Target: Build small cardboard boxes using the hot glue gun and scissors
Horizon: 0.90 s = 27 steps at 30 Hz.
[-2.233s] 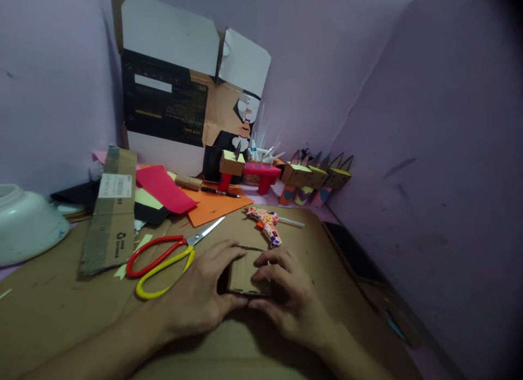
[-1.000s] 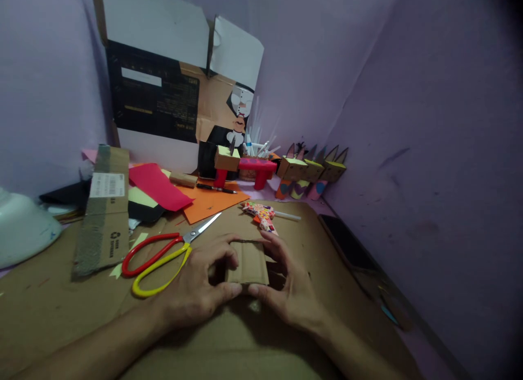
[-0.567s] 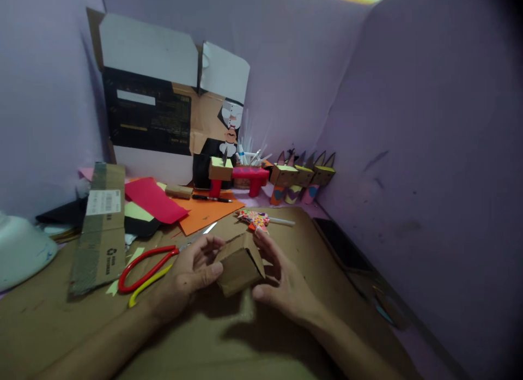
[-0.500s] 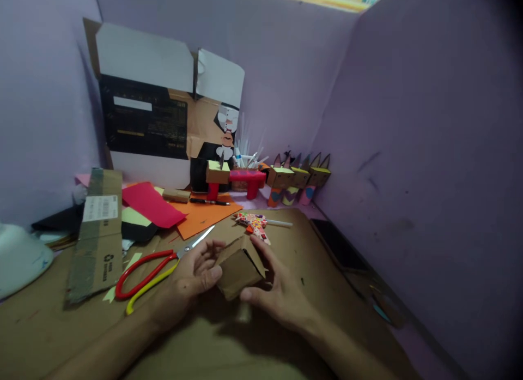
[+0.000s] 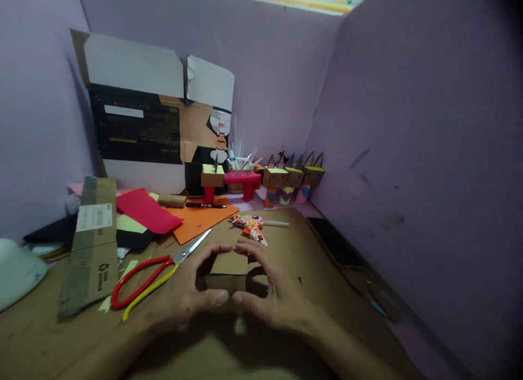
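The left hand (image 5: 183, 295) and right hand (image 5: 272, 298) cup and pinch the folded cardboard box (image 5: 229, 268) mid-front on the cardboard sheet (image 5: 302, 243); it looks light, stiff yet crushable, best gripped along its creased edges.

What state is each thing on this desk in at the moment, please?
cardboard box, folded up, gripped from both sides
left hand, closed on the cardboard box
right hand, closed on the cardboard box
scissors, blades shut, lying flat
glue gun, lying on its side
flattened carton, unfolded, leaning against the wall
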Each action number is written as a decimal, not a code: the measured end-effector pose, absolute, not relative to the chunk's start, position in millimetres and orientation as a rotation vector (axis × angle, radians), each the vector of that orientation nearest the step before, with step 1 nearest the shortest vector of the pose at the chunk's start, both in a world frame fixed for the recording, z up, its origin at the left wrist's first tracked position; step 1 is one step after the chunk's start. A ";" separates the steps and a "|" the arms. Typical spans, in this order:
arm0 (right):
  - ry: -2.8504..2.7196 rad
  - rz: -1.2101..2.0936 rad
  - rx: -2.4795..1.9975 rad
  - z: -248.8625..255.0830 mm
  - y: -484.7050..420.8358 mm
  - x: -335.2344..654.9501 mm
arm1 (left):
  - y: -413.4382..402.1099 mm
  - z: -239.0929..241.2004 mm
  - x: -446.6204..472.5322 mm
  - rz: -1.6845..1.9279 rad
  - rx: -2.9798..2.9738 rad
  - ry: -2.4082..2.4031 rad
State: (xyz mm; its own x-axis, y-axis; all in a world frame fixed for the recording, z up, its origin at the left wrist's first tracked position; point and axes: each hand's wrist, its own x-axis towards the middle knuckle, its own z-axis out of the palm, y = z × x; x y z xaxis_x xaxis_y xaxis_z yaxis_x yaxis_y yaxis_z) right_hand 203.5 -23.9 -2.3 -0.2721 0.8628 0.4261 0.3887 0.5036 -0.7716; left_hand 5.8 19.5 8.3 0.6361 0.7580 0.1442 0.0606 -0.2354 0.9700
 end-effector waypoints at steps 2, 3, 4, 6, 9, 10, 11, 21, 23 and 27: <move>-1.824 0.662 -1.046 0.0 -23.8 203.6 | 18.7 6.8 7.7 0.770 1.669 0.700; -1.827 0.652 -1.044 0.7 -23.9 204.0 | 18.1 6.0 8.6 0.785 1.678 0.705; -1.840 0.645 -1.041 0.9 -24.0 204.5 | 17.5 5.3 9.4 0.803 1.701 0.704; -1.866 0.644 -1.039 0.3 -24.4 205.7 | 16.1 4.6 10.8 0.822 1.741 0.687; -1.879 0.636 -1.032 -2.2 -25.1 206.9 | 13.5 5.3 12.5 0.837 1.754 0.699; -1.880 0.625 -1.021 -3.1 -25.3 207.1 | 12.7 5.8 13.1 0.845 1.759 0.715; -1.878 0.618 -1.014 -3.8 -25.4 207.0 | 12.0 6.2 13.8 0.853 1.765 0.724; -1.753 0.541 -1.077 -13.3 -26.6 198.2 | 13.2 8.6 11.7 0.817 1.747 0.640; -1.758 0.529 -1.084 -13.0 -28.7 196.8 | 13.5 10.8 9.5 0.768 1.722 0.545; -1.767 0.504 -1.114 -13.1 -31.9 195.3 | 12.8 12.4 9.6 0.813 1.728 0.663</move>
